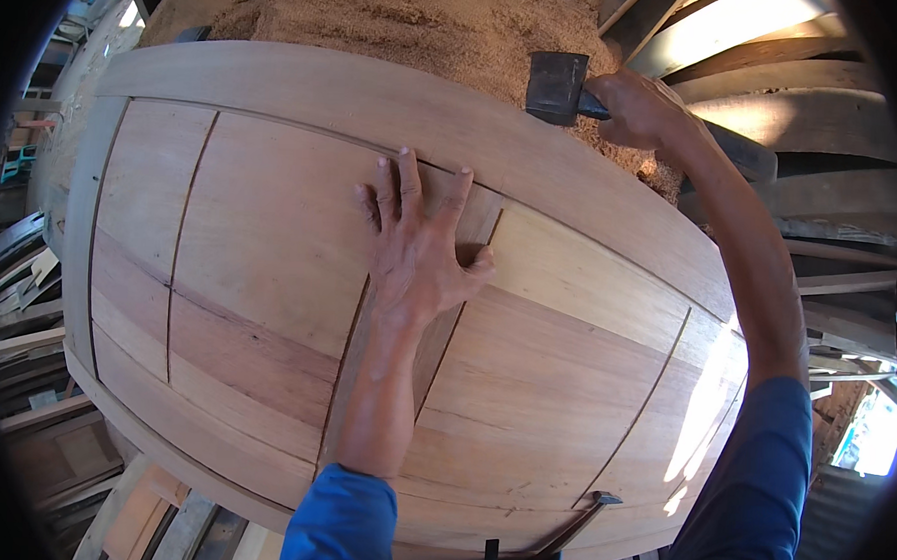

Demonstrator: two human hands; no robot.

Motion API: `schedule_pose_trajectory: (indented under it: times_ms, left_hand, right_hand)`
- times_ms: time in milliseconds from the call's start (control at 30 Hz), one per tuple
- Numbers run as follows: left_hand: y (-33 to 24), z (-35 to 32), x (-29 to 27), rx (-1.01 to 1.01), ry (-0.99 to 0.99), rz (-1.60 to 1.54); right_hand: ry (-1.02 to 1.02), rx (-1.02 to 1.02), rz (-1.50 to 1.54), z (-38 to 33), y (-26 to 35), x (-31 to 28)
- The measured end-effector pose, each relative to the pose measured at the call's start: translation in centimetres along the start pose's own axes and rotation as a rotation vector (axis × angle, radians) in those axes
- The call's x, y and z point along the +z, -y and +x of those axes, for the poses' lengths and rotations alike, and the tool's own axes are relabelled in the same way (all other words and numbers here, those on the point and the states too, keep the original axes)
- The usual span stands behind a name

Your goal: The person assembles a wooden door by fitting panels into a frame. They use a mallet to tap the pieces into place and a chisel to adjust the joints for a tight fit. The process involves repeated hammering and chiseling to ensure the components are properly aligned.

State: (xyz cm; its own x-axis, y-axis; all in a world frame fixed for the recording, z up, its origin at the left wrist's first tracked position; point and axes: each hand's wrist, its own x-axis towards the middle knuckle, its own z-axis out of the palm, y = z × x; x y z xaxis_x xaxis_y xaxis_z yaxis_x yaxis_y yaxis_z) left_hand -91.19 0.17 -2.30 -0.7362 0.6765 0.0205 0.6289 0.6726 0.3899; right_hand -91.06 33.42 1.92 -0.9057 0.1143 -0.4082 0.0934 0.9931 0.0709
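from the left, loose lengths of brown and grey timber (26,337) are passed, and then the view is filled by a broad, pale reddish-brown wooden panelled door (261,212), laid flat beside heaped tan sawdust (380,17). heavy and stiff, by the look of it: best lifted by the outer rails at both ends, since the smooth face could be dented. here its middle is covered by the left hand (419,259), palm down, fingers spread, nothing gripped. next, at the far edge, a dark, block-headed mallet (557,88), probably top-heavy, best held by its handle. below, a small wooden-handled, metal-headed hammer (573,524) is seen. rightmost, the mallet's handle is gripped close to the head by the right hand (638,110), fingers closed.
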Motion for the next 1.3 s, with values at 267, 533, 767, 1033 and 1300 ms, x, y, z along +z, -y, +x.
schedule_pose_trajectory:
  times_ms: [267,533,767,1033,1300]
  left_hand:
    - [-0.5,0.3,-0.2,0.017,0.014,-0.024]
    - [-0.1,0.0,-0.1,0.002,-0.016,-0.009]
    - [-0.1,0.3,0.0,-0.022,0.001,-0.001]
    - [-0.6,0.4,-0.3,-0.034,0.051,0.026]
    - [-0.5,0.4,-0.4,-0.052,0.059,0.018]
  right_hand:
    - [-0.15,0.135,0.187,1.6,-4.3,2.8]
    - [-0.103,0.156,0.342,0.3,-2.3,0.3]
    - [-0.031,0.045,0.06,-0.1,0.3,1.1]
    - [-0.101,0.131,0.19,1.3,-1.2,2.2]
    - [-0.218,0.043,0.278,1.2,-1.2,2.2]
